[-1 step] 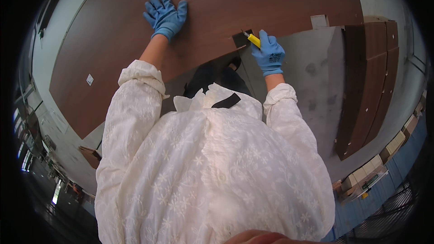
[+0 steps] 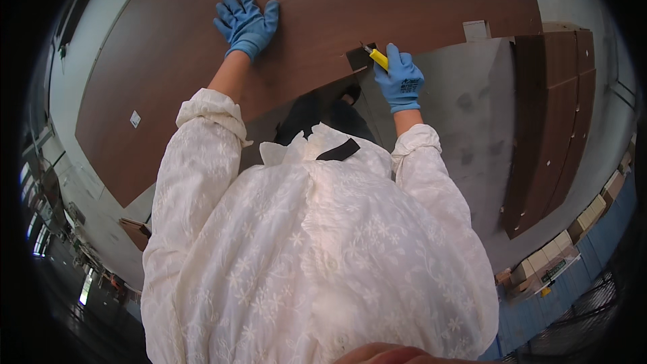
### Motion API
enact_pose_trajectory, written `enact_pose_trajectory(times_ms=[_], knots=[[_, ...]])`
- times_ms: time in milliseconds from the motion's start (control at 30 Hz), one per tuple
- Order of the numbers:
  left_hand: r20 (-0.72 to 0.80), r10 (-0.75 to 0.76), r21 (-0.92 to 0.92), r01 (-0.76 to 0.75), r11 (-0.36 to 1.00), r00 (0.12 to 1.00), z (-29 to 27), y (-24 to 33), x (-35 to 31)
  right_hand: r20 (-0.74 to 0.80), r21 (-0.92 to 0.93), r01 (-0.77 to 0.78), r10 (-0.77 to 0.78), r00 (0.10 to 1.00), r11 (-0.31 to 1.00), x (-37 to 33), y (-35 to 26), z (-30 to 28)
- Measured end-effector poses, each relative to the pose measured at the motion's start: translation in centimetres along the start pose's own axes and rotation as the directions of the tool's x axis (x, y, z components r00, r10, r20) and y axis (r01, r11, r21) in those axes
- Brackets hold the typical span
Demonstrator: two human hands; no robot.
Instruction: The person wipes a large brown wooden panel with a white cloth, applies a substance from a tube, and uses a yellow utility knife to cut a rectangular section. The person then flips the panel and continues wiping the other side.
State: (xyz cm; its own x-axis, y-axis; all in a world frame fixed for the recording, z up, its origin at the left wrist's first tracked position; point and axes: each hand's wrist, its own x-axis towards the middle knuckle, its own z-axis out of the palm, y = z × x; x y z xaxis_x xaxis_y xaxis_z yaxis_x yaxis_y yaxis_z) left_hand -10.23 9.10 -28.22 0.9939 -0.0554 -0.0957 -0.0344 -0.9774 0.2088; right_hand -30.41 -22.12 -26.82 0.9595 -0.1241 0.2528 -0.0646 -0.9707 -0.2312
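Observation:
My left hand, in a blue glove, rests palm down with spread fingers on a large reddish-brown board. My right hand, gloved the same way, is closed around a yellow utility knife. The blade points up and left over a small dark rectangular patch at the board's near edge. Whether the blade touches it I cannot tell. A small white label sits on the board's left part.
To the right stands a stack of brown panels or boxes. A pale square piece lies at the board's near right edge. Grey floor shows between the board and the stack. Several cartons line the lower right.

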Motion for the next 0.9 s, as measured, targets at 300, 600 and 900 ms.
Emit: enact_pose_trajectory(times_ms=[300, 600, 900], knots=[[-0.046, 0.035, 0.074, -0.032, 0.997, 0.998, 0.9, -0.8, 0.9, 0.582, 0.721, -0.640, 0.733, 0.353, -0.264, -5.0, -6.4, -0.9], [-0.116, 0.051, 0.144, -0.034, 0.989, 0.992, 1.2, -0.7, 0.6, 0.967, 0.061, -0.221, 0.002, 0.257, -0.973, -5.2, -10.9, 1.6], [-0.043, 0.012, 0.048, -0.010, 0.999, 0.999, 1.2, -0.4, 0.4, 0.910, -0.089, -0.152, -0.143, 0.389, -0.984, -5.5, -10.6, 2.3]])
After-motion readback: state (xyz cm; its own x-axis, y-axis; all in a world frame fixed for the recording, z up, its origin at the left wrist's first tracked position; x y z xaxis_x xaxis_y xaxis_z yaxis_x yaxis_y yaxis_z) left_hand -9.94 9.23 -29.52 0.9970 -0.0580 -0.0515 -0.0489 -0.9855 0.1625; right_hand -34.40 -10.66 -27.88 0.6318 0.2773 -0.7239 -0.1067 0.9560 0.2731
